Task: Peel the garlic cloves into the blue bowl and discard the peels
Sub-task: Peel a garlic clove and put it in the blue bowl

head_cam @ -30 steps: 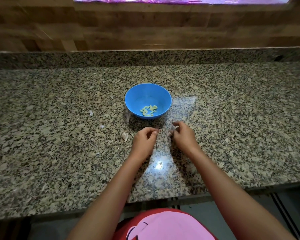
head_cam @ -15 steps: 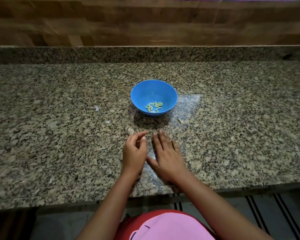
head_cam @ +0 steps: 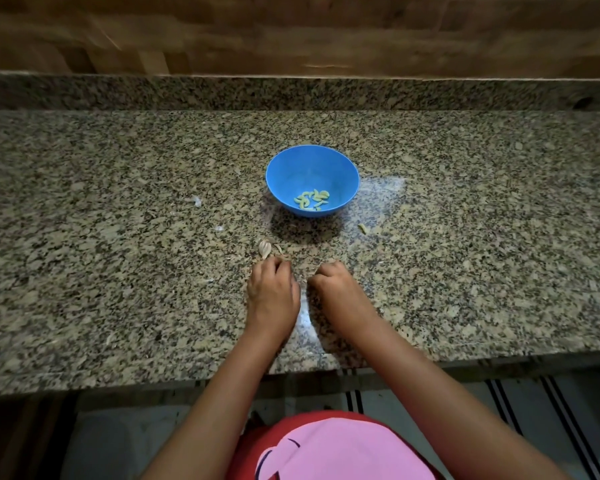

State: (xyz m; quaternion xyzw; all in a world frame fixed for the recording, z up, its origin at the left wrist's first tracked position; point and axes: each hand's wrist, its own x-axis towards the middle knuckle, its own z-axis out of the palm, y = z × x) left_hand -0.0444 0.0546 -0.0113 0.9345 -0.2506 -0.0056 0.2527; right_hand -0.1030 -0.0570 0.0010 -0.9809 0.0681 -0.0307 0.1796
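Granite countertop (head_cam: 118, 278), speckled brown and grey, serves as the work surface as a person peels garlic beneath a wood-panelled wall (head_cam: 291, 36). The blue bowl (head_cam: 302, 168) stands at the centre of the counter, just beyond the hands, probably set there so that each finished clove needs only a short reach. A small heap of peeled cloves (head_cam: 311, 199) lies in its near side. One more pale clove (head_cam: 362, 227) lies on the stone just right of the bowl, outside it, and by the look of it has yet to go in. The left hand (head_cam: 272, 292) and right hand (head_cam: 336, 289) rest side by side on the counter near its front edge, backs up and fingers curled under. Whether either hand grips a clove or a peel cannot be told from this angle. Papery peels (head_cam: 264, 248) lie just beyond the left hand's knuckles, with smaller white scraps (head_cam: 197, 201) further left, suggesting the skins are dropped where the work is done and await collection. The peeling seems nearly finished, and the discarding of the peels is still to come.
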